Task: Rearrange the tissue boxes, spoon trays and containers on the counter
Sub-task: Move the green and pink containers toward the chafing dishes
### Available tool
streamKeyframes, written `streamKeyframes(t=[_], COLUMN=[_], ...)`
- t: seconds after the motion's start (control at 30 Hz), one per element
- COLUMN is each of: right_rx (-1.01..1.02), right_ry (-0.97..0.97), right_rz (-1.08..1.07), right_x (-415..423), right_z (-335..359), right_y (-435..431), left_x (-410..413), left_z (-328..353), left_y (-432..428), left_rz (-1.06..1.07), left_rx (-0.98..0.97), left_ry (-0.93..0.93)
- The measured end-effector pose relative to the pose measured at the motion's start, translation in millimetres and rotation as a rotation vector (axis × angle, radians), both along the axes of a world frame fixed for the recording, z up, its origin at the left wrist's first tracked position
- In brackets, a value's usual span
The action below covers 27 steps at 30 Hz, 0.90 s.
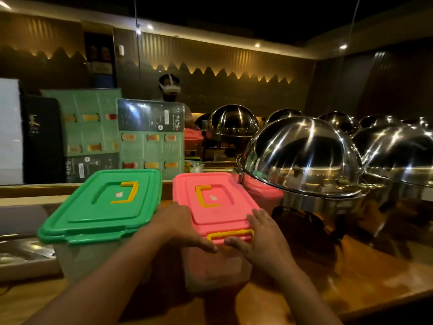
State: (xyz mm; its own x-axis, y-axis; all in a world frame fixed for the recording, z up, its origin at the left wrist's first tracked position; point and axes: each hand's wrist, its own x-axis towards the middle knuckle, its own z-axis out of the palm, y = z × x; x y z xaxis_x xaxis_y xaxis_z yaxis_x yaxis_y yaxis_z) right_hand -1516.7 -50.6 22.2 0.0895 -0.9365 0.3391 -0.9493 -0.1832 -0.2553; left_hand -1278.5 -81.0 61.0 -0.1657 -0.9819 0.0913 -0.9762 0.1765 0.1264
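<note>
A clear container with a pink lid (210, 214) and yellow handle stands on the wooden counter (351, 273) in front of me. My left hand (180, 226) lies against its near left corner, fingers pointing right along the lid's front edge. My right hand (260, 238) grips the near right corner by the yellow front latch (230, 234). To the left, touching or nearly touching it, stands a second container with a green lid (103, 205). Another pink-lidded container (264, 192) sits behind, partly hidden by a steel dome.
Several domed steel chafing dishes (302, 158) crowd the counter to the right. Green menu boards (150, 139) stand upright behind the containers. A flat tray or box (23, 259) lies at the left edge. A person wearing a headset (169, 87) stands beyond the boards.
</note>
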Motion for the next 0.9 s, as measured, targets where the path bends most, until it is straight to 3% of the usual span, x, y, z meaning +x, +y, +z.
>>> streamKeyframes(t=[0.23,0.9], right_rx=[-0.07,-0.061], right_ry=[0.065,0.041], right_rz=[0.015,0.08], right_x=[21,27], right_z=[-1,-8], right_y=[-55,-149], left_x=[11,18], left_z=[32,27], left_y=[-34,-112], left_rz=[-0.029,0.041], left_rx=[0.155,0.151], left_ry=[0.038,0.18])
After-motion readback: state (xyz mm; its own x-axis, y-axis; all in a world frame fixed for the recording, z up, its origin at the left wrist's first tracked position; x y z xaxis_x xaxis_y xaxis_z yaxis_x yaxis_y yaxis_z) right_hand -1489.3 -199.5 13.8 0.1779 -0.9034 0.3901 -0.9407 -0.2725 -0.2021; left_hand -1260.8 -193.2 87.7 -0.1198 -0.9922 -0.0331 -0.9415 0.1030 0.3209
